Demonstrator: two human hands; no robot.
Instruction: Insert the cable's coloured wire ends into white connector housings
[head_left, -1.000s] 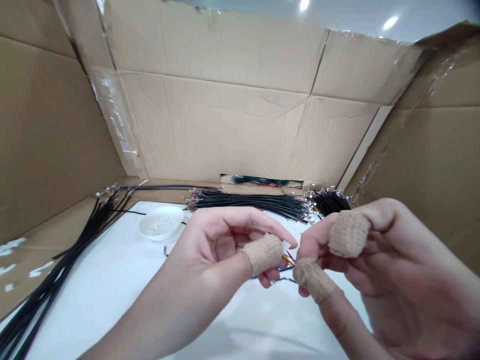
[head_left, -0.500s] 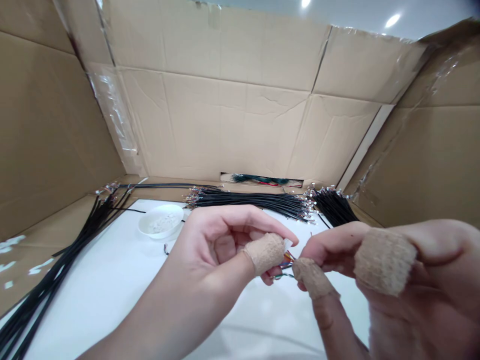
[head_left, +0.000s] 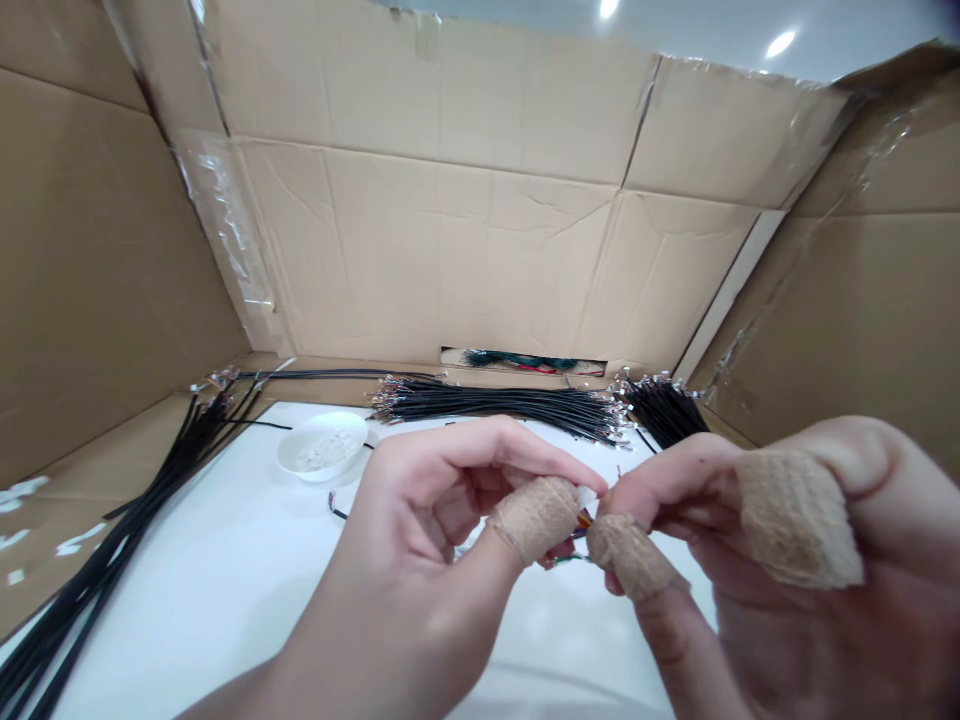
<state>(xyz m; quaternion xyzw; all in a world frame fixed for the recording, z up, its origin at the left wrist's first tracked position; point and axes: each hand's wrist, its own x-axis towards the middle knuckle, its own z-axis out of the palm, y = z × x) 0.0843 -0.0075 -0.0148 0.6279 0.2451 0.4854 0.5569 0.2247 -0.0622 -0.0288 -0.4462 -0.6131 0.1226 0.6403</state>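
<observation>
My left hand, with tan tape wrapped round the thumb, pinches a small white connector between thumb and forefinger. Facing it, my right hand is closed on thin coloured wires, taped thumb against fingertip. The wires are red, yellow, dark and green, and run toward the connector. Whether any wire sits inside it is hidden by the fingers. Both hands nearly touch at the fingertips, held above the white table.
A white bowl of small white pieces stands at the back left. Black cable bundles lie at the left, back and back right. One short cable end rests near my left wrist. Cardboard walls surround the table.
My left hand has shifted slightly right, its fingertips closer to the right hand's. The coloured wires show less between them. My right hand has turned a little.
</observation>
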